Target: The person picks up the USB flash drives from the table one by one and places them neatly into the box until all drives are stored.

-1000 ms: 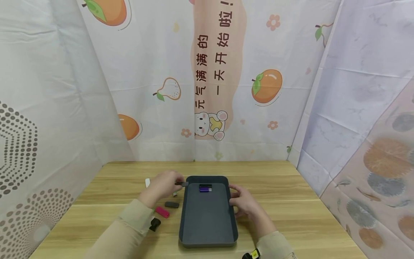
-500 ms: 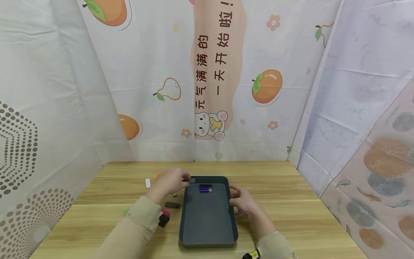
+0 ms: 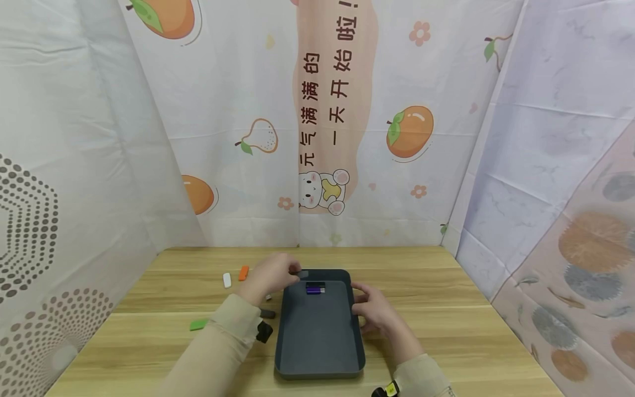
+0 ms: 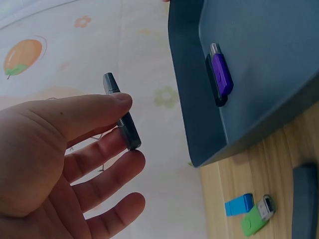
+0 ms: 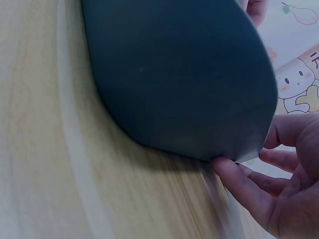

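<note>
Apparently loading the tray (image 3: 319, 342) at lower centre, left hand (image 3: 272, 275) pinches dark stick (image 4: 130, 131), likely needing lowering next; unclenched right hand (image 3: 375, 310) touches tray.

Below the left grip (image 3: 272, 277) and right grip (image 3: 375, 307) spreads a wood-grain bench (image 3: 436, 320). Beyond them hangs a white cloth (image 3: 278, 94) printed with orange fruit, flowers and brown lettering. Creased pale cloth (image 3: 64, 110) with dotted patterns stands left of the left grip; lilac-tinted cloth (image 3: 545, 138) rises right of the right grip. Light falls evenly.
</note>
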`<state>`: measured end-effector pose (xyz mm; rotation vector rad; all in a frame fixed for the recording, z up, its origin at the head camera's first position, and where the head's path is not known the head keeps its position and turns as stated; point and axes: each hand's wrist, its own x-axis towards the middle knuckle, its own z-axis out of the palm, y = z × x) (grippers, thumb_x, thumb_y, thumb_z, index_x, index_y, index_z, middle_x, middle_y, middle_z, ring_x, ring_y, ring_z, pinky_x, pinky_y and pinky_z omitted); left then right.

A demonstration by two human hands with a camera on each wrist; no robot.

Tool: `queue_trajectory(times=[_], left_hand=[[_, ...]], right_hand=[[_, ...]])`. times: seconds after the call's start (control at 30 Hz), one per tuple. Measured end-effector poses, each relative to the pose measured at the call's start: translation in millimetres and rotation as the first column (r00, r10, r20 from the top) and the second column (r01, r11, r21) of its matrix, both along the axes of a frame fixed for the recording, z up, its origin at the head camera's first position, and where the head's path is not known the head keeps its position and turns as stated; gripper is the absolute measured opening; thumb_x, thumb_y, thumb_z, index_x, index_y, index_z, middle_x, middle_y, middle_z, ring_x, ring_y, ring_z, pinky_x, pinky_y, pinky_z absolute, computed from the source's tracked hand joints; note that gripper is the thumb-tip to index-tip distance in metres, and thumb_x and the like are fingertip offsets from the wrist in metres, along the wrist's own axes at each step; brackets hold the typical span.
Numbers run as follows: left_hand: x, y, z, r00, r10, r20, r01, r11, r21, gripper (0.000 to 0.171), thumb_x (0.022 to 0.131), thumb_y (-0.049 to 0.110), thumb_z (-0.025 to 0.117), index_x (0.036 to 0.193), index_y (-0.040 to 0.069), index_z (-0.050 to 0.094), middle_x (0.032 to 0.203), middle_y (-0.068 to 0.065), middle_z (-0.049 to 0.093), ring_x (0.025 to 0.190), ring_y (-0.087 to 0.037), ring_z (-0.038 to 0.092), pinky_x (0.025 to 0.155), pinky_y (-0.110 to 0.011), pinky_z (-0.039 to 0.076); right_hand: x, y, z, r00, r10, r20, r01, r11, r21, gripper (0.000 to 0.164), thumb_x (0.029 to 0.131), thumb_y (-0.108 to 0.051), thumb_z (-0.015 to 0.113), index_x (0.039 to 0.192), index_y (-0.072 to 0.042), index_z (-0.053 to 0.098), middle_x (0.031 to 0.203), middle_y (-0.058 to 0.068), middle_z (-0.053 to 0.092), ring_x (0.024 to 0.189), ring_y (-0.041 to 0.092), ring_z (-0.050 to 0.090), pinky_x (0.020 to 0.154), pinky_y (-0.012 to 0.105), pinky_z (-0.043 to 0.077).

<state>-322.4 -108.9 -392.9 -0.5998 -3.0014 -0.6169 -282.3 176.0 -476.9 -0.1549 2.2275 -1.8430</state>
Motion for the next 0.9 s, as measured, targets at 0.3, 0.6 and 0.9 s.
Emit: queue_trajectory(times=[0.3, 0.6, 0.9], left_hand=[[-7.2, 13, -3.0, 1.0, -0.012, 0.01, 0.012, 1.0, -0.003, 0.013, 0.088, 0.018, 0.08, 0.101, 0.014, 0.077, 0.093, 0.004, 0.068, 0.084, -0.015, 0.06, 0.082, -0.041, 0.053], [-11.3, 25, -9.1, 0.999, -0.036, -0.026, 0.035, 0.999, -0.038, 0.013, 0.086, 0.018, 0.081, 0.098, 0.014, 0.076, 0.093, 0.004, 0.068, 0.084, -0.015, 0.06, 0.08, -0.04, 0.053], [-15.6, 34, -20.8, 0.998, -0.022, -0.054, 0.02, 0.999, -0.039, 0.009, 0.084, 0.018, 0.083, 0.088, 0.017, 0.075, 0.085, 0.006, 0.065, 0.075, -0.014, 0.057, 0.073, -0.037, 0.051]], right_hand=[[-0.7, 0, -0.6, 1.0, -0.007, 0.002, 0.007, 1.0, 0.001, 0.08, 0.082, 0.009, 0.061, 0.156, -0.003, 0.035, 0.131, 0.031, 0.054, 0.097, 0.034, 0.065, 0.059, 0.054, 0.059], [0.4, 0, -0.3, 1.0, -0.002, 0.0, 0.002, 1.0, 0.0, 0.079, 0.082, 0.009, 0.061, 0.156, -0.002, 0.035, 0.132, 0.032, 0.053, 0.097, 0.035, 0.066, 0.059, 0.054, 0.058], [0.0, 0, -0.5, 1.0, -0.004, 0.005, 0.004, 1.0, -0.013, 0.08, 0.082, 0.009, 0.06, 0.156, -0.003, 0.035, 0.132, 0.032, 0.053, 0.098, 0.036, 0.065, 0.06, 0.055, 0.058]])
